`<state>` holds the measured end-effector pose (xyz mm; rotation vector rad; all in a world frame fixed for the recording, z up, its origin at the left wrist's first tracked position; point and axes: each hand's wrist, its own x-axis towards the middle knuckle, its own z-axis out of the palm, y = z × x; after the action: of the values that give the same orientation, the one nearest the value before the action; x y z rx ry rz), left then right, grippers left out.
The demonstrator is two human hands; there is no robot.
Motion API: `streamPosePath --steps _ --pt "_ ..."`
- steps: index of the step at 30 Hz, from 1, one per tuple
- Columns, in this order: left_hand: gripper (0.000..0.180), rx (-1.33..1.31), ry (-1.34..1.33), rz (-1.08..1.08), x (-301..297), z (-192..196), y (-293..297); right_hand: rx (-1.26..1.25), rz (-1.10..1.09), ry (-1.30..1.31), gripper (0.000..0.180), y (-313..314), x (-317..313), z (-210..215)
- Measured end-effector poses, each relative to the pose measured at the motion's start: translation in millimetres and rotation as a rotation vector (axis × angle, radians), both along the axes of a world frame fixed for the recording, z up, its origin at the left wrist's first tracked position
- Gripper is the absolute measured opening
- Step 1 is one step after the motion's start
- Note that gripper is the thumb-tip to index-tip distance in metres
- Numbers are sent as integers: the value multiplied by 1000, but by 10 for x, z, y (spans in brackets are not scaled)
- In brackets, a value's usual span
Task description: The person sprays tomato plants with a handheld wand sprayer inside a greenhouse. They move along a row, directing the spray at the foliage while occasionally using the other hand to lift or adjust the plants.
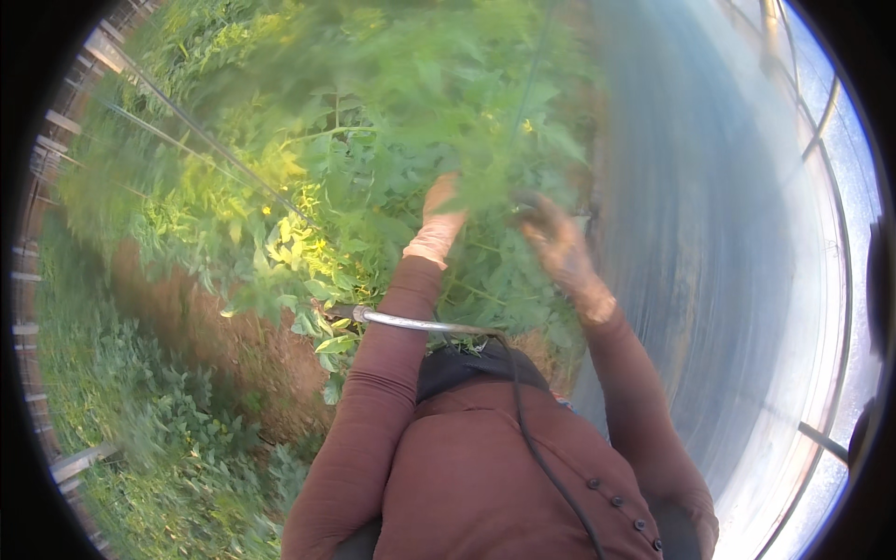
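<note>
My left hand [443, 207] reaches into tall leafy green plants [373, 159] with small yellow flowers, which look like tomato plants. Leaves cover its fingers, so what they touch is hidden. To its right, my right hand [560, 247] is raised beside the same foliage, its fingers bent toward the stems and blurred. Something dark [527, 199] shows at its fingertips; whether this is a held thing or stained fingers, I cannot make out. Blurred leaves [476, 168] hang between the two hands.
A curved metal tube [420, 324] crosses in front of my waist, with a black cable [527, 425] running down my front. Translucent plastic sheeting [709, 233] walls the right side. Taut strings [201, 131] slant through the plants. Bare soil [271, 364] and another plant row [177, 448] lie left.
</note>
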<state>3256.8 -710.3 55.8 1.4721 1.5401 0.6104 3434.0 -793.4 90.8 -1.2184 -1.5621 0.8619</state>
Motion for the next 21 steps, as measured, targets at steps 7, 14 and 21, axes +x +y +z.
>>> streamPosePath --steps 7,14,21 --pt "30 411 108 -15 -21 -929 419 -85 -55 -158 45 310 -208 314" --pt "32 420 189 -46 -130 -931 365 -92 -106 -949 32 593 -102 165" --pt "35 564 -466 14 -186 -1276 355 108 -54 -296 29 1070 -318 -677"
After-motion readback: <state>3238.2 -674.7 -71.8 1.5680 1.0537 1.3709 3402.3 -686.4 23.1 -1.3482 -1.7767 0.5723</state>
